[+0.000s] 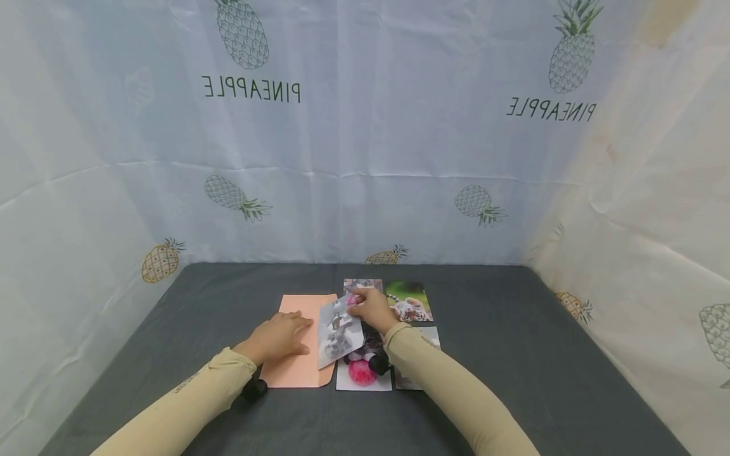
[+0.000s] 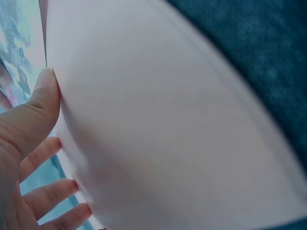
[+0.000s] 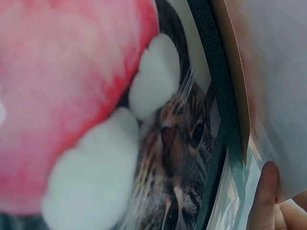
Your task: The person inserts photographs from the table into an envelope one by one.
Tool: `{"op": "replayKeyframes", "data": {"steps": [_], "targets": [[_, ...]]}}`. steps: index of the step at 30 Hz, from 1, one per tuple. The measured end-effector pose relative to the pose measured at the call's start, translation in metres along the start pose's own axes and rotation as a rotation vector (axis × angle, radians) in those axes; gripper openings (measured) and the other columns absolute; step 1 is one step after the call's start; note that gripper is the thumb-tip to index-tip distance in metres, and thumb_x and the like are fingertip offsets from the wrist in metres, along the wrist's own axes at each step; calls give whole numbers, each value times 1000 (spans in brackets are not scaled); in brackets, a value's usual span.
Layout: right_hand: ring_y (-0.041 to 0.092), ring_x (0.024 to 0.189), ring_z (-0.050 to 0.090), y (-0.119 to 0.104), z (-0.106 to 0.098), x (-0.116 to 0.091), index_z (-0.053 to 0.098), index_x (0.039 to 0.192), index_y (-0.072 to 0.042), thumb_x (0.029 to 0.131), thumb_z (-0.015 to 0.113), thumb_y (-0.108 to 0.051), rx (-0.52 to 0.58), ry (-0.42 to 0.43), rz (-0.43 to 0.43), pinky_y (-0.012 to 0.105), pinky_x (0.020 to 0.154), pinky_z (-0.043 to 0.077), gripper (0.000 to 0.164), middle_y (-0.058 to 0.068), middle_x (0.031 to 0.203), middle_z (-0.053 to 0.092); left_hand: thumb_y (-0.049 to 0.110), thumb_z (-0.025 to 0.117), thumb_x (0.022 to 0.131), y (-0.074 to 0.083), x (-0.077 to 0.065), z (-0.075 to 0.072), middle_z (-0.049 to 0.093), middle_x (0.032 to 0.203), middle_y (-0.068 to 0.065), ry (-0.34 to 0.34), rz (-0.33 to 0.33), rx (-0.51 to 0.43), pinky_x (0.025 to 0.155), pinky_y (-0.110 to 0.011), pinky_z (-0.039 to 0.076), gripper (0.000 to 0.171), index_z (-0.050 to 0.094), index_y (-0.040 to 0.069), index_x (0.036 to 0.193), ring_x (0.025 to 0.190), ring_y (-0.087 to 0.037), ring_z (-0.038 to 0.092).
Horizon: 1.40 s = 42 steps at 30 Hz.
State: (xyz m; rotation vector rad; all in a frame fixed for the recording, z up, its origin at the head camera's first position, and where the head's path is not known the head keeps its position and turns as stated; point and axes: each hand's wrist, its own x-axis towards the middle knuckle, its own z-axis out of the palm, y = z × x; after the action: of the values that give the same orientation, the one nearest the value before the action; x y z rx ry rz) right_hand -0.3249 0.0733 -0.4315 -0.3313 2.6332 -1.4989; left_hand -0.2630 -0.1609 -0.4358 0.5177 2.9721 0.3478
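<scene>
A peach envelope (image 1: 285,373) lies flat on the dark cloth, and my left hand (image 1: 279,337) rests on it with fingers spread. The left wrist view shows the thumb and fingertips against the pale envelope (image 2: 168,120). My right hand (image 1: 373,309) pinches a photo print (image 1: 338,339) by its upper corner, tilted over the envelope's right edge. Its pale back (image 3: 283,96) shows in the right wrist view, with the right fingers (image 3: 266,191) at its lower edge. Below the right hand lies a photo of a striped cat (image 3: 177,124) with a pink ball, partly covered.
More photo prints lie right of the envelope: a tiger photo (image 1: 413,303), one behind the right hand (image 1: 363,284), and one (image 1: 406,382) mostly hidden by the right forearm. White pineapple-print curtains (image 1: 365,126) surround the dark tabletop (image 1: 502,354) at back and sides.
</scene>
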Motion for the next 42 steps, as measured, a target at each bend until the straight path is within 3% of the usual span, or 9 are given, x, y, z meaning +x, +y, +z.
{"op": "replayKeyframes", "data": {"steps": [7,14,18,25,42], "targets": [[24,90,65,1,2,-3,54,136,-1,85,72,-7,-33,6,-9,33,74,57,54,21,112,65,39,74,83,1,-2,-1,47,144,-21,3,10,-11,99,-62,40,61,58,12,135,133,-43,42],[31,104,66,5,-4,-23,51,138,1,87,69,-8,1,-37,-30,36,81,57,55,21,117,65,39,75,82,1,-2,-1,48,144,-21,13,10,-9,99,-62,41,62,58,12,134,132,-43,43],[26,95,68,8,-9,-34,54,136,1,85,70,-6,31,-60,-1,33,74,57,54,18,109,67,40,75,82,0,-3,-1,48,144,-21,11,4,-4,98,-63,40,62,58,12,134,132,-43,43],[18,79,68,10,-9,-43,56,131,6,84,70,4,178,-107,63,31,70,59,50,19,104,65,41,75,81,-1,-3,0,48,144,-20,7,-9,6,98,-63,41,62,59,12,134,132,-43,43],[17,80,66,0,3,-46,55,131,8,84,67,8,210,-126,37,34,71,59,49,20,101,64,40,75,82,1,-2,-1,47,145,-20,0,-3,-14,98,-64,40,62,57,12,135,132,-43,42]]}}
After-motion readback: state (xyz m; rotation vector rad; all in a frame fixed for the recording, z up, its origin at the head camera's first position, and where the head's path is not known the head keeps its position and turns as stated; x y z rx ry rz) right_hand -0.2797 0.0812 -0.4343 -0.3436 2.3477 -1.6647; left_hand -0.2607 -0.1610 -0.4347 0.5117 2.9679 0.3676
